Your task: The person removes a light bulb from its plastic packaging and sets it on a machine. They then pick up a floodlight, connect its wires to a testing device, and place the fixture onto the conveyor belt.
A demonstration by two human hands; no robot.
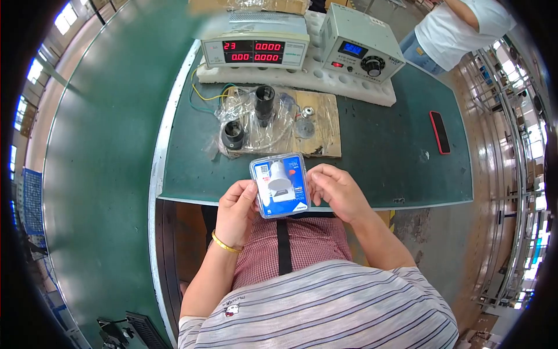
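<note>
A clear blister pack (295,198) with a blue and white printed card is held up in front of my body, over the near edge of the table. Inside it shows a white light bulb (279,175). My left hand (237,210) grips the pack's left edge, thumb on the front. At the right edge, my right hand (339,191) has its thumb and bent fingers closed against the pack; the fingertips are partly hidden. Beyond the pack lies a wooden board (326,125) carrying two black lamp sockets (264,103) and clear plastic film.
A power meter (256,51) with red digits and a grey box with a dial (363,52) stand on white foam (378,93) at the back. A red-edged phone (440,132) lies at the right. Another person (456,29) stands beyond the table's far right corner.
</note>
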